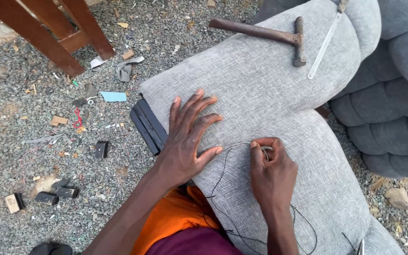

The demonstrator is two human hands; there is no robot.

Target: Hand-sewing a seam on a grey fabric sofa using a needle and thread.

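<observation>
My left hand (pixel 190 137) lies flat with fingers spread on the grey fabric of a sofa arm (pixel 260 89), pressing the cloth down. Just to its right, my right hand (pixel 272 172) is pinched shut on a small needle with black thread (pixel 223 174). The thread loops from the fingertips across the fabric and trails back toward my lap. The needle itself is mostly hidden by the fingers.
A hammer (pixel 270 34) and a metal ruler (pixel 324 45) rest on the far end of the sofa arm. A black strip (pixel 148 125) lies beside the sofa on gravel strewn with wood scraps. Red-brown wooden legs (pixel 53 35) stand at the top left.
</observation>
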